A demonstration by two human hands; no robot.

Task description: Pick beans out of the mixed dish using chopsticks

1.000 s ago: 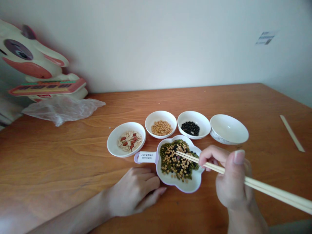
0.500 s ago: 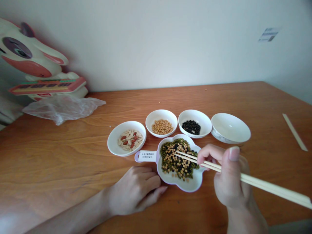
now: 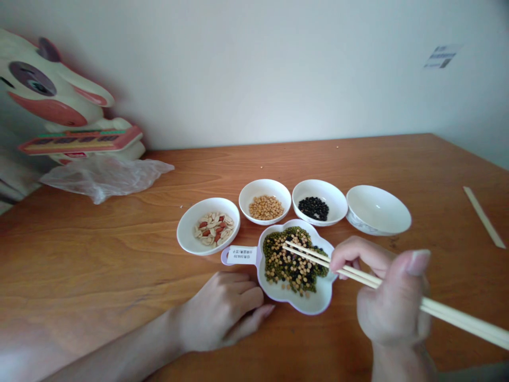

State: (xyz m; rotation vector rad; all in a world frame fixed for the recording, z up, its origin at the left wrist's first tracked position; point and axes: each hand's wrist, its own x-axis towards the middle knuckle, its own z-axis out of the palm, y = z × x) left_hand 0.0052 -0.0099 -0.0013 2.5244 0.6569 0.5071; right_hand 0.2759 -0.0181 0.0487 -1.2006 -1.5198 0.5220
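Note:
My right hand point(image 3: 392, 300) grips a pair of wooden chopsticks point(image 3: 318, 258), their tips resting over the mixed beans in a white flower-shaped dish point(image 3: 314, 302). Green, yellow and black beans are piled in that dish. My left hand point(image 3: 222, 313) lies on the table just left of the dish, fingers loosely curled, with the fingertips near its rim and nothing in them. A white label tab point(image 3: 239, 255) sticks out from the dish's left side.
Behind the dish stand a bowl of pale seeds and red bits point(image 3: 191, 241), a bowl of yellow beans point(image 3: 248, 193), a bowl of black beans point(image 3: 332, 199) and an empty bowl point(image 3: 377, 212). A chopstick wrapper point(image 3: 483, 216) lies far right. A plastic bag point(image 3: 103, 178) and a cartoon-animal toy point(image 3: 59, 106) sit at the back left.
My right hand has shifted slightly right and tilted, drawing the chopsticks a little across the beans. The left hand has stayed put.

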